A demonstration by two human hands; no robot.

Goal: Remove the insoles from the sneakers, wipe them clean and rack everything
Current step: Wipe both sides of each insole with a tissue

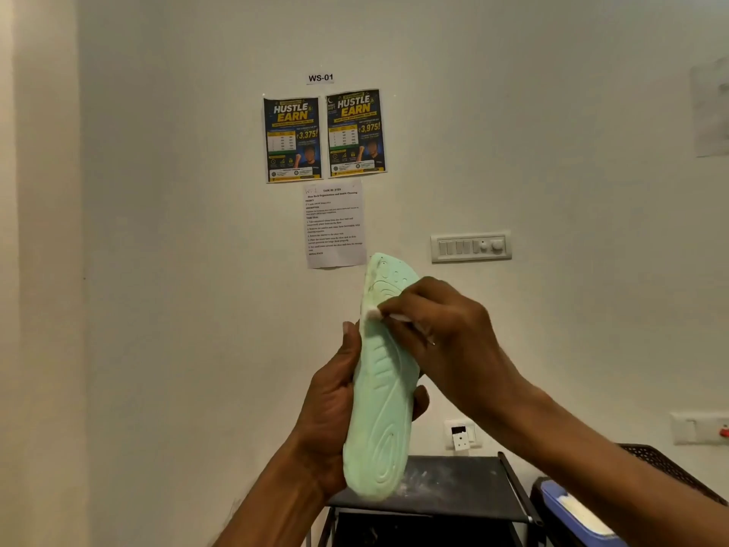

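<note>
A pale mint-green insole stands nearly upright in front of the wall, its ribbed underside facing me. My left hand grips it around the lower half, thumb on the left edge and fingers behind. My right hand pinches a small white wipe and presses it against the insole's upper left edge. No sneakers are in view.
A black shoe rack with a dusty top shelf stands below the hands. To its right sit a dark perforated basket and a blue-and-white object. Posters, a task sheet, a switch panel and sockets hang on the wall.
</note>
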